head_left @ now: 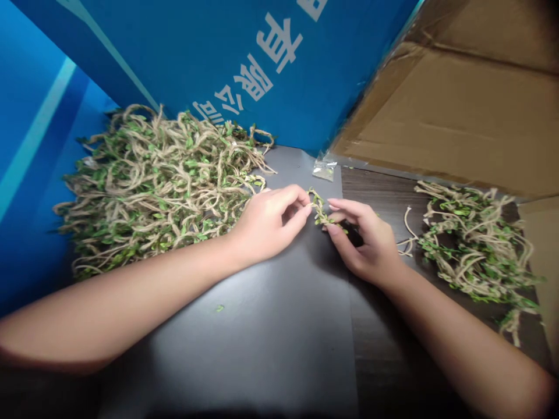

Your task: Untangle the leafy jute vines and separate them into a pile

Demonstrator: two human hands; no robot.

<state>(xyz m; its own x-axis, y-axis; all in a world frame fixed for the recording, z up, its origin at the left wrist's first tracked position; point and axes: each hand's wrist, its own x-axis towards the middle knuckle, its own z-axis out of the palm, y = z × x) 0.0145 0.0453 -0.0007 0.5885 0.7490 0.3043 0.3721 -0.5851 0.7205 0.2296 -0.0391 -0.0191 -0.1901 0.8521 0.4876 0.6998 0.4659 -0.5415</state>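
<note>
A short piece of beige twine with small green leaves hangs between my two hands above the grey mat. My left hand pinches its left end between thumb and forefinger. The lower right part of the same twine lies between the thumb and curled fingers of my right hand. Beyond my left wrist rises a big tangled heap of leafy twine pieces. To the right of my right hand lies a smaller pile of similar twine pieces.
A grey mat covers the left and middle of the dark wood surface. Blue panels with white characters stand behind, and cardboard leans at the right. A small clear plastic packet and a loose leaf lie on the mat.
</note>
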